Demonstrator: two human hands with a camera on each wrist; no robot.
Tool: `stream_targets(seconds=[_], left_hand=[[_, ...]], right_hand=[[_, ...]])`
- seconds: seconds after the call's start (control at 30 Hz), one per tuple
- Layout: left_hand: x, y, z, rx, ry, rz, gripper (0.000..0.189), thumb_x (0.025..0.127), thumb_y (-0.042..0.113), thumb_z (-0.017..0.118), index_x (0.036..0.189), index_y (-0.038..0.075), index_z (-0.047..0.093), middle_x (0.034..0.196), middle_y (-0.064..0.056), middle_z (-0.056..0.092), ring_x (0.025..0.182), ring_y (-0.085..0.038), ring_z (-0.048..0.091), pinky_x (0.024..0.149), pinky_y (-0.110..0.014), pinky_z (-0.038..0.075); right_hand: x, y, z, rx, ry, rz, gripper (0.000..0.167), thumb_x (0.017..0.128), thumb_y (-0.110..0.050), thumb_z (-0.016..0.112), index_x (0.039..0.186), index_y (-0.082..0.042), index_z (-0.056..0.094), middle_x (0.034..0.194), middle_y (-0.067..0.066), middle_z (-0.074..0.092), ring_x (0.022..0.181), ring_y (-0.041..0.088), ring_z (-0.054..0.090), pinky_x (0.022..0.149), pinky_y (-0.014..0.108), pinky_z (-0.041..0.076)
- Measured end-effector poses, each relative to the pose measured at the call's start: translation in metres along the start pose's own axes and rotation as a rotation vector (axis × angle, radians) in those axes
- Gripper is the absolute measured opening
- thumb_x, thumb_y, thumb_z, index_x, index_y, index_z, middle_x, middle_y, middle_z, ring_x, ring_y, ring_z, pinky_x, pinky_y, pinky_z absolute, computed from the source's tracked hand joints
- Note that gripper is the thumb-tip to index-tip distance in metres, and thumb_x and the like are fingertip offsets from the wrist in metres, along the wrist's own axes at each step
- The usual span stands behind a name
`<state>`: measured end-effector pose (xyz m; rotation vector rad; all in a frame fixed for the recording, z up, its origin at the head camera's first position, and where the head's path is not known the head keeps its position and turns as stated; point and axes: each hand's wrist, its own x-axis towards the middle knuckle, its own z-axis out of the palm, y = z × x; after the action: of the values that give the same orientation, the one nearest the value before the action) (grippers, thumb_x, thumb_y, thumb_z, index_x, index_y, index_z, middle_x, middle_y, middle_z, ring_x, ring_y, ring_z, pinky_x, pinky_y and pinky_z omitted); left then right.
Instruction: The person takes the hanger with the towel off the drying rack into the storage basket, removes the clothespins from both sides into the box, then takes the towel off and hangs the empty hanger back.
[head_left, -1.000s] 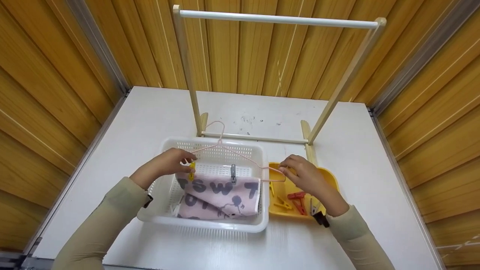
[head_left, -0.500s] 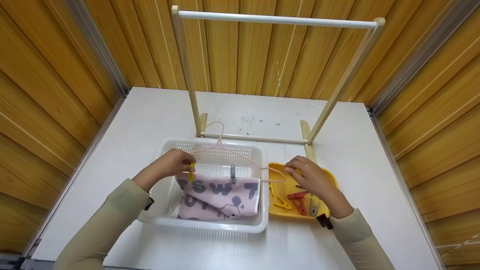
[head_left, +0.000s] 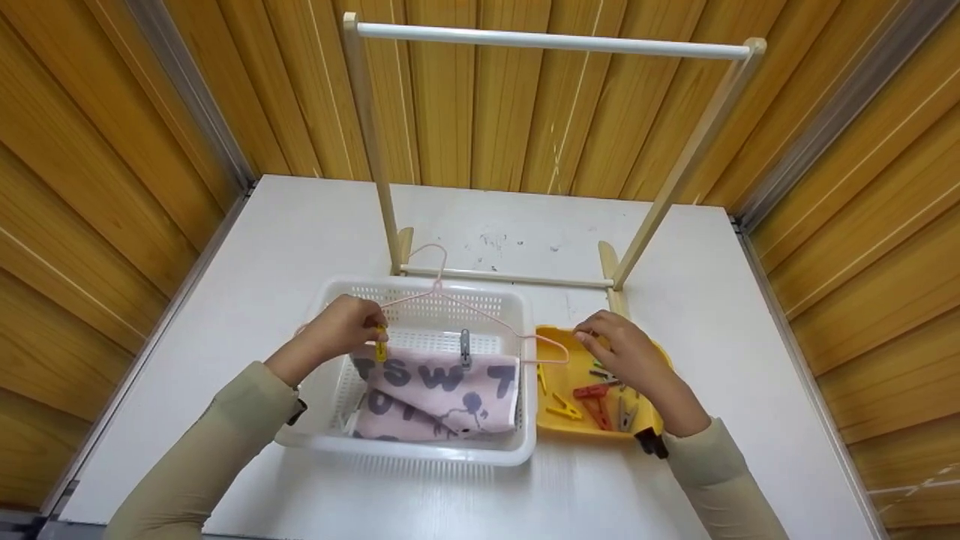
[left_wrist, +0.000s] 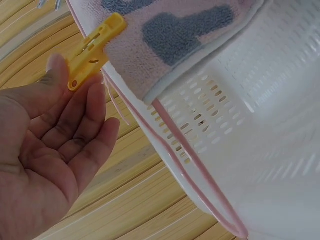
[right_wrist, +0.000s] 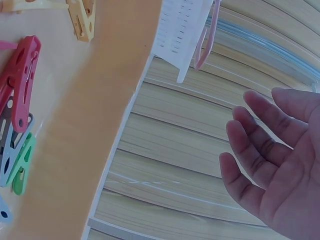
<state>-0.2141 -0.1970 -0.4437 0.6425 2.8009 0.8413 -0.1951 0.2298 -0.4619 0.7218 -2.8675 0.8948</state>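
My left hand [head_left: 341, 330] pinches a yellow clothespin [left_wrist: 95, 47] between thumb and index finger, its far end over the top edge of a pink towel [head_left: 442, 382] with grey letters. A grey clothespin [head_left: 466, 349] is on that same edge, farther right. The towel hangs folded on a pink wire hanger [head_left: 480, 309], whose lower bar shows at the cloth's edge. Both are over a white perforated basket [head_left: 405, 450], the hanger's right end sticking out past its rim. Above the yellow tray [head_left: 577, 430], my right hand [head_left: 626, 360] holds nothing, fingers loosely bent.
Several clothespins lie in the tray, among them a red one [head_left: 595, 405] and a yellow one [head_left: 564, 407]. Behind the basket stands a wooden rack with a white top bar [head_left: 555, 40]. Wood-patterned walls [head_left: 862, 225] enclose the white table [head_left: 300, 225].
My right hand has let go of the hanger's right end and drawn slightly to the right. My left hand stays pinched on the yellow clothespin, nearly still.
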Motion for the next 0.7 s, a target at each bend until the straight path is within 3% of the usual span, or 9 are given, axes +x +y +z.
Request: stream_targets(seconds=[0.2,0.43,0.7], left_hand=[[-0.003,0.001,-0.002,0.013,0.050,0.033,0.011,0.084,0.001,0.079,0.081,-0.007,0.071,0.077,-0.019,0.074,0.069,-0.017,0.064,0.062,-0.029,0.055],[-0.005,0.008,-0.009,-0.015,0.074,0.016,0.008,0.086,0.000,0.077,0.083,-0.006,0.073,0.081,-0.019,0.075,0.072,-0.021,0.069,0.066,-0.036,0.059],[-0.006,0.014,-0.020,-0.024,0.125,0.030,0.007,0.088,0.002,0.076,0.085,-0.004,0.073,0.082,-0.018,0.075,0.075,-0.026,0.071,0.070,-0.044,0.059]], right_hand=[[-0.001,0.000,-0.002,0.018,0.023,0.002,0.015,0.101,-0.014,0.063,0.104,-0.004,0.074,0.101,0.008,0.070,0.094,0.025,0.066,0.088,0.048,0.057],[0.001,-0.002,-0.004,0.011,0.044,-0.025,0.015,0.101,-0.014,0.062,0.105,-0.004,0.073,0.101,0.008,0.070,0.094,0.026,0.066,0.088,0.048,0.057],[0.006,-0.010,-0.005,0.052,0.054,-0.012,0.023,0.101,-0.015,0.064,0.118,-0.001,0.070,0.113,0.015,0.070,0.104,0.031,0.067,0.093,0.053,0.058]])
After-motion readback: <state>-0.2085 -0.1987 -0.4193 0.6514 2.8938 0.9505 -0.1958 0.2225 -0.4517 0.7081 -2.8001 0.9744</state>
